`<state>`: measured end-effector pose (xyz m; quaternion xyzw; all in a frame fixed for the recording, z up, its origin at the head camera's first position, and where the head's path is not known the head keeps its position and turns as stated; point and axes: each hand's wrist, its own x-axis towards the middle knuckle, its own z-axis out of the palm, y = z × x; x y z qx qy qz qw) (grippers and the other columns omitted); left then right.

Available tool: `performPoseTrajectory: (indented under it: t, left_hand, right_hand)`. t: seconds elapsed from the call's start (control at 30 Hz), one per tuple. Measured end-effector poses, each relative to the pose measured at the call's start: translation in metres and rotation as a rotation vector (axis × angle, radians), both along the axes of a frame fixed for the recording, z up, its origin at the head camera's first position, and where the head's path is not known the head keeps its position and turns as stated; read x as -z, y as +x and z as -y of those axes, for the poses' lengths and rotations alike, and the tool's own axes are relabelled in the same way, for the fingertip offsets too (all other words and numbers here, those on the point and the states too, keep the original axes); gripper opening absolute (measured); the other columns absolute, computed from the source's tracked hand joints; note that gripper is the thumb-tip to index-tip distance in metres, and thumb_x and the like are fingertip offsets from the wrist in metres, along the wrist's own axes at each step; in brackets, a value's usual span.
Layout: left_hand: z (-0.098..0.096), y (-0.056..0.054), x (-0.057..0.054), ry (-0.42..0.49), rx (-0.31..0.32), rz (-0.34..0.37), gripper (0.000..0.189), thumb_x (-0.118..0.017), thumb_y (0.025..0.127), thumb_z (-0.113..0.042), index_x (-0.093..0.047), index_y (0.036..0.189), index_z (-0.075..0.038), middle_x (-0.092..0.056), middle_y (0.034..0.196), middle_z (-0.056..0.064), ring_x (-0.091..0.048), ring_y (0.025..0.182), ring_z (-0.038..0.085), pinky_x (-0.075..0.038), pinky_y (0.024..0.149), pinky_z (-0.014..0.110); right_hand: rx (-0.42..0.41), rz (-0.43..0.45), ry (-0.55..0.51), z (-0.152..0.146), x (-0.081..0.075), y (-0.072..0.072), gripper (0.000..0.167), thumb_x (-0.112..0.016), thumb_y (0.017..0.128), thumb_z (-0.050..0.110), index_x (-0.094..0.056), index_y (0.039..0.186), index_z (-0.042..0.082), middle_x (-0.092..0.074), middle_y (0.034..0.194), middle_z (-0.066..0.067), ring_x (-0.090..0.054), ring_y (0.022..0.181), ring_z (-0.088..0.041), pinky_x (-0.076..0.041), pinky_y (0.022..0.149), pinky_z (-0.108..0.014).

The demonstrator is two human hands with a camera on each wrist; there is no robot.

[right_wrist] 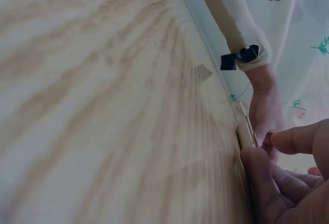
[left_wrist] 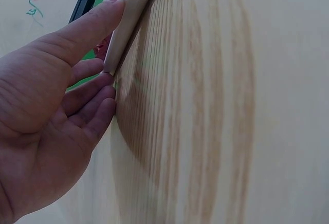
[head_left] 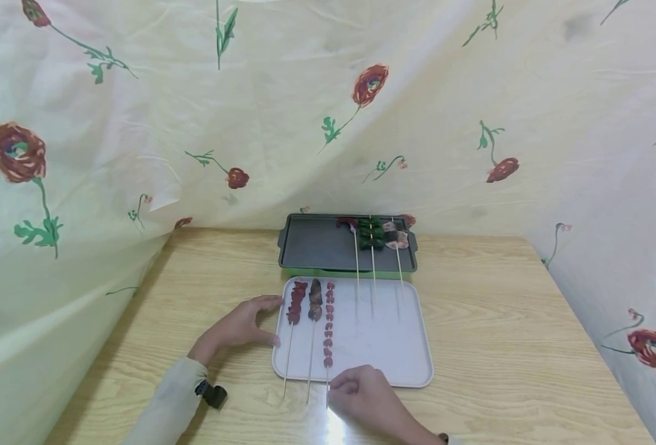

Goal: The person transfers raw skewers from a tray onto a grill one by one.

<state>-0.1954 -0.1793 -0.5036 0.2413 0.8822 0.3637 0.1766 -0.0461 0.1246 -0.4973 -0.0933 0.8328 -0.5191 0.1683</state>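
On the white tray (head_left: 372, 346) lie a skewer of red meat chunks (head_left: 297, 303), a skewer of dark, browned pieces (head_left: 315, 301) and a skewer of small pinkish-red pieces (head_left: 328, 327), their sticks over the near edge. My left hand (head_left: 244, 322) touches the tray's left rim, thumb and fingers spread apart; in the left wrist view, its thumb (left_wrist: 97, 18) rests on the rim. Beside the stick of the pinkish-red skewer is my right hand (head_left: 364, 395), fingers bent. A gap shows between its thumb (right_wrist: 293, 141) and forefinger (right_wrist: 257, 167) in the right wrist view.
Behind the tray stands a dark grill pan (head_left: 317, 244) with a green base. At its right lie a purplish-red skewer (head_left: 348, 223), a dark green skewer (head_left: 370, 233) and a pale, dark-skinned skewer (head_left: 396, 237), sticks reaching over the tray. Flowered cloth (head_left: 283, 123) surrounds the wooden table (head_left: 489, 346).
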Motion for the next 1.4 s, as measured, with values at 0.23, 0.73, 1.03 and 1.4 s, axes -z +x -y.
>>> performPoseTrajectory:
  t: [0.23,0.73,1.03,1.4]
  left_hand:
    - [-0.0008,-0.0004,0.0008,0.004,0.006,-0.004,0.095,-0.090,0.074,-0.044,-0.049,0.152,-0.010,-0.044,0.159,0.009,-0.035,0.150,0.032,-0.030,0.124,0.049]
    - [-0.0025,0.0003,0.0025,0.009,-0.008,0.015,0.095,-0.090,0.073,-0.044,-0.049,0.152,-0.011,-0.044,0.159,0.008,-0.035,0.150,0.031,-0.031,0.124,0.049]
    - [-0.0026,0.0009,0.0022,0.010,-0.011,0.009,0.095,-0.090,0.074,-0.044,-0.049,0.152,-0.011,-0.044,0.159,0.008,-0.036,0.150,0.031,-0.031,0.124,0.048]
    - [-0.0012,0.0013,0.0003,-0.006,-0.016,0.011,0.096,-0.090,0.073,-0.045,-0.048,0.153,-0.011,-0.043,0.160,0.008,-0.035,0.150,0.031,-0.031,0.124,0.048]
  right_hand:
    - [-0.015,0.006,-0.023,0.0016,0.0042,-0.0019,0.018,-0.073,0.089,0.022,-0.079,0.097,0.008,-0.072,0.071,0.009,-0.067,0.063,-0.010,-0.059,0.072,-0.024]
    - [0.017,0.086,-0.107,0.0077,0.0076,-0.0020,0.010,-0.078,0.088,0.017,-0.077,0.086,0.007,-0.071,0.064,-0.002,-0.067,0.053,-0.017,-0.060,0.048,-0.028]
    - [0.046,0.167,-0.182,0.0078,0.0074,-0.0032,0.009,-0.074,0.090,0.010,-0.074,0.086,0.002,-0.073,0.070,-0.009,-0.069,0.056,-0.016,-0.062,0.051,-0.030]
    - [0.079,0.171,-0.236,-0.0003,0.0038,0.0010,0.010,-0.071,0.091,0.007,-0.073,0.091,-0.002,-0.074,0.075,-0.010,-0.069,0.059,-0.018,-0.063,0.054,-0.033]
